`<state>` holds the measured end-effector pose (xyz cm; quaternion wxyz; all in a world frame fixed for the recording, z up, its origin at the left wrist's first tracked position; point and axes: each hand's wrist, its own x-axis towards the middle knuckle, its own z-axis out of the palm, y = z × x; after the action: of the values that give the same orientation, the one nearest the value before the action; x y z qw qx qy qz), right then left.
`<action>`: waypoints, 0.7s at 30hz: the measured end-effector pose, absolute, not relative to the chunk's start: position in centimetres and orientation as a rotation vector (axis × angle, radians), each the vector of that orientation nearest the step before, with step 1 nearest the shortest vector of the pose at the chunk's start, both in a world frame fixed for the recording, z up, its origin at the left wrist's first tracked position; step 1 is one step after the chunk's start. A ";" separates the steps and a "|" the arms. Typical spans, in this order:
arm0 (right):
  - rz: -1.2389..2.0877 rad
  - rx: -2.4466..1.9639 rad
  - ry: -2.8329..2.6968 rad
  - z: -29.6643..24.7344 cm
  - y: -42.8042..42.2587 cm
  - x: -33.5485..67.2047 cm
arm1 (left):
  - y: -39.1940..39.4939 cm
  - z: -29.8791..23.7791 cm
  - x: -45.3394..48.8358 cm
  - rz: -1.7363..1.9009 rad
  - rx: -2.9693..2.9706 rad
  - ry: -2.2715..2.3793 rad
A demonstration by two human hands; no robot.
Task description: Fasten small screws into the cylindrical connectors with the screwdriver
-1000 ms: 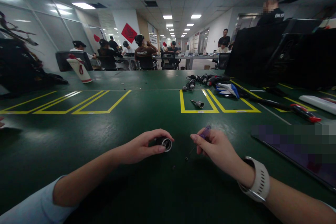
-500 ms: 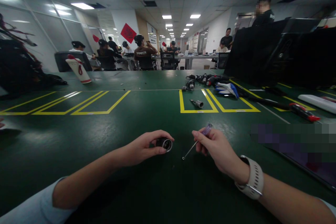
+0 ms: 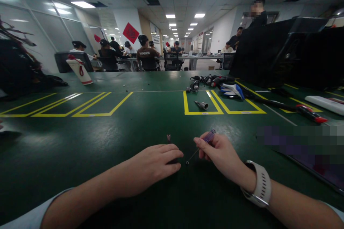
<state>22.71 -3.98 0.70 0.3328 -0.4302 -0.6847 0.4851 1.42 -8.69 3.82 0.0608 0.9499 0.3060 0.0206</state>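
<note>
My left hand [image 3: 158,161] is curled palm-down, its fingers closed around a dark cylindrical part that is mostly hidden under them. A small metal end of the part [image 3: 168,137] sticks out behind the knuckles. My right hand [image 3: 221,150] grips a screwdriver [image 3: 209,136] by its clear purple handle. Its thin shaft slants down to the left, and a small shiny piece [image 3: 187,162] is at the tip, close to the left fingertips. Whether the tip touches the table, I cannot tell.
A metal fitting [image 3: 202,105] lies inside a yellow-taped box. Beyond are cabled parts [image 3: 195,86], a blue-and-white glove [image 3: 232,91] and a red-and-black handled tool [image 3: 309,112]. A white cup [image 3: 80,71] stands far left. Several people sit at desks behind.
My left hand has turned over and come slightly nearer, so the part's ringed opening no longer shows and its other end points away. The right hand with the screwdriver has barely moved.
</note>
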 end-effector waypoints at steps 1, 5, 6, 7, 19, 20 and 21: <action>1.268 -1.120 -1.786 0.7 -4.0 22.7 | -8.7 3.8 1.4 0.071 2.873 0.925; 1.328 -1.116 -1.713 0.6 -3.8 22.7 | -8.1 3.0 0.7 0.230 2.670 1.064; 1.351 -1.109 -1.681 0.6 -3.8 22.7 | -7.8 2.7 0.5 0.312 2.571 1.107; 1.375 -1.099 -1.647 0.6 -3.8 22.8 | -7.5 2.4 0.3 0.415 2.465 1.132; 1.514 -0.721 -1.284 0.6 -4.5 22.9 | -7.3 1.7 1.4 0.929 1.543 1.042; 1.487 -0.692 -1.321 0.6 -4.6 22.9 | -7.4 1.8 1.5 0.928 1.530 1.047; 1.458 -0.671 -1.362 0.5 -4.8 22.9 | -7.5 1.8 1.5 0.927 1.523 1.048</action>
<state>22.85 -4.78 0.51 0.4953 -0.2768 -0.5621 0.6017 1.50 -7.49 1.84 0.5113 0.6329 0.4355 0.3852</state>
